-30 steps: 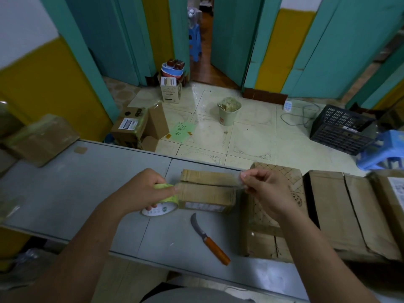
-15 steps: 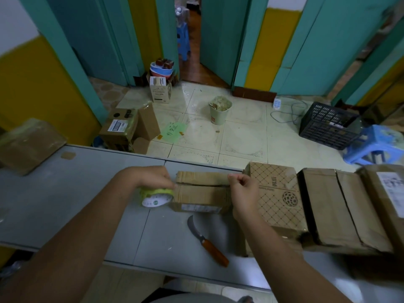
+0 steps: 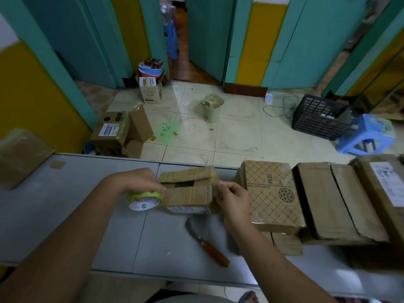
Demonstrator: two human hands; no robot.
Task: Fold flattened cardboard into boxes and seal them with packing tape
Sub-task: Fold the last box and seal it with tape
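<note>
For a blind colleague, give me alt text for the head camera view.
A person's left hand holds a roll of packing tape against a cardboard box on a grey table while the right hand pinches the tape's end at the box's right side. A knife lies nearby.

Tape roll (image 3: 144,199): top covered by left hand (image 3: 135,180).
Right hand (image 3: 234,200): what its curled fingers pinch, indiscernible.
Labelled box (image 3: 384,189): cropped at right edge.
</note>
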